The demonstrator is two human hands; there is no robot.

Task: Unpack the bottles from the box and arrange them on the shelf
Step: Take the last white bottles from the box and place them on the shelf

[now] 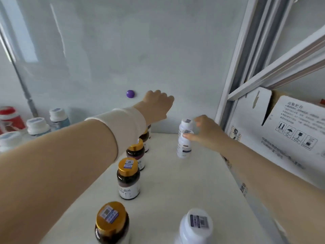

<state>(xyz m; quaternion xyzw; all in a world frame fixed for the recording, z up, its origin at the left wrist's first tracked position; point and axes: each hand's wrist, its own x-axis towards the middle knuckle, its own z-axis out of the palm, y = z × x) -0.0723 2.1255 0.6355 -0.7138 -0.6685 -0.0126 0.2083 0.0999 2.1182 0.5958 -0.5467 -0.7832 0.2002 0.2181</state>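
Closest, at the shelf's (175, 182) six o'clock edge, stand an amber bottle (112, 224) and a white-capped bottle (195, 226), while out at one o'clock our right hand (205, 131) pinches a small white bottle (184, 147) near its cap (light, slick plastic, we judge; better gripped round the body), and our left hand (158, 104) hides its hold.

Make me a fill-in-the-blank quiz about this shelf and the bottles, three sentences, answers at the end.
1. The magnet on the wall is ___.
2. The brown bottles stand in a row and have ___ caps.
3. The white bottle gripped by the right hand stands to the ___ of that row.

Missing words: purple; gold; right.
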